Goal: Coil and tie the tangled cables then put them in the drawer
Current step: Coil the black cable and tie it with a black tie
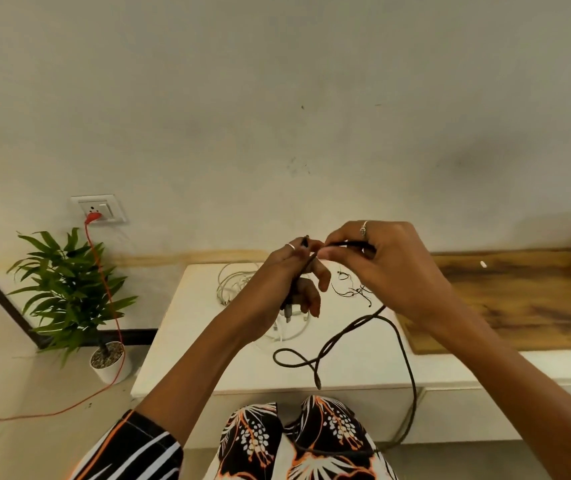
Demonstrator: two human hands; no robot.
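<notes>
From the head view I see my left hand (289, 271) and right hand (381, 261) both pinching the black cable (400, 341) above the white bench (187, 341), its slack looping down onto the bench beside white cables (232, 282).

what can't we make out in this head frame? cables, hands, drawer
- Drawer: no open drawer in the head view; the white cabinet front is hidden by the knees.
- Black cable: its run drops past the cabinet edge onto the lap, end hidden there.
- Left hand and right hand: both pinch the cable, but the fingers cover the wrap.
- White cables: partly behind the left hand; count unclear.
- Thin dark ties: too small to tell.
</notes>
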